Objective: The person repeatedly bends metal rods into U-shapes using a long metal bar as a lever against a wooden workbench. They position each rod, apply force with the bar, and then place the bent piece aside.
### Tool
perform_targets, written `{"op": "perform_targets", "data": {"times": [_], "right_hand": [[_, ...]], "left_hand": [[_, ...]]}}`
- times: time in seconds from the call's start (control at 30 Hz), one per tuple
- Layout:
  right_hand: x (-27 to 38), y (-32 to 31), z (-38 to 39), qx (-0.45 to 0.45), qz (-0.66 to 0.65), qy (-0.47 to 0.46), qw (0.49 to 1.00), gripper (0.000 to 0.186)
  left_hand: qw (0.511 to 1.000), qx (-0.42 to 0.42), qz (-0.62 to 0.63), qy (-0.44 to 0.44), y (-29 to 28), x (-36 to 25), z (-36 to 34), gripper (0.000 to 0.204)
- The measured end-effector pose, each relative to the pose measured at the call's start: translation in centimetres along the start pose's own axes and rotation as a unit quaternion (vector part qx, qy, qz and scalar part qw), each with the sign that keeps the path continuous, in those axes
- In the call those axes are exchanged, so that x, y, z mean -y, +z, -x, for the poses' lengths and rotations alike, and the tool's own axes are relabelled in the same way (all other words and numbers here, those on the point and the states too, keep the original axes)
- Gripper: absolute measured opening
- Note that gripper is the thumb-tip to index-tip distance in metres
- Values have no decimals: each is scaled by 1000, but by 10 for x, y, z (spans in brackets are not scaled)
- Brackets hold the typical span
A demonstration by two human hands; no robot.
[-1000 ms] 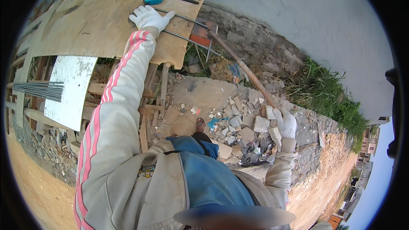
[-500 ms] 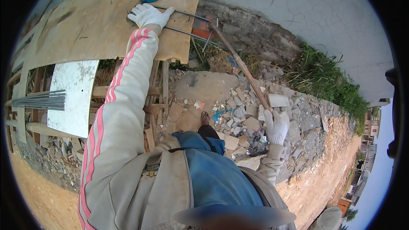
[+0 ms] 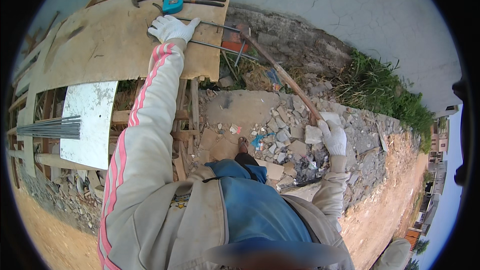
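"How's the right hand (image 3: 334,137) set?"
"Closed around the near end of the rusty bar (image 3: 284,74). Steady, level force should work best, with the left hand (image 3: 173,28), fingers spread, pressing the steel rod (image 3: 215,25) against the plywood (image 3: 115,40)."
"And the bar's lie?"
"Right of the plywood, long axis slanting far-left, tip by the rod."

The left hand (image 3: 172,29) and right hand (image 3: 334,136) wear white knit gloves (image 3: 336,143); the pale beige jacket (image 3: 150,225), open over a blue shirt (image 3: 260,210), has pink stripes (image 3: 137,107) down its left sleeve (image 3: 155,135) and a small yellow-marked patch (image 3: 181,201)
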State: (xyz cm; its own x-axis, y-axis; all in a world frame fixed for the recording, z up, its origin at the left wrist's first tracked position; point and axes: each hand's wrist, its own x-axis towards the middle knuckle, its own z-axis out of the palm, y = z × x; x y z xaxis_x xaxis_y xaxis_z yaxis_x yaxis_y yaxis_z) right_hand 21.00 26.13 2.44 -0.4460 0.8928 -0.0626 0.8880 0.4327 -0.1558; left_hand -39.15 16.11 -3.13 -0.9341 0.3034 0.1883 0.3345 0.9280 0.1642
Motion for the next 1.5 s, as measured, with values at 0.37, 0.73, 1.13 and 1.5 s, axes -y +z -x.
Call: {"op": "perform_targets", "data": {"times": [0.37, 0.73, 1.13, 1.5], "right_hand": [[37, 29, 58, -59, -34, 34, 997, 58], [-2, -2, -2, -16, -32, 2, 999, 50], [148, 108, -154, 194, -650, -28, 734, 25], [210, 80, -221, 426, -618, -39, 660, 27]], "left_hand": [[1000, -19, -12, 7, -2, -1, 4, 121], [999, -22, 27, 14, 5, 4, -5, 110], [925, -96, 83, 359, 10, 11, -16, 35], [910, -44, 22, 411, -55, -12, -11, 22]]}}
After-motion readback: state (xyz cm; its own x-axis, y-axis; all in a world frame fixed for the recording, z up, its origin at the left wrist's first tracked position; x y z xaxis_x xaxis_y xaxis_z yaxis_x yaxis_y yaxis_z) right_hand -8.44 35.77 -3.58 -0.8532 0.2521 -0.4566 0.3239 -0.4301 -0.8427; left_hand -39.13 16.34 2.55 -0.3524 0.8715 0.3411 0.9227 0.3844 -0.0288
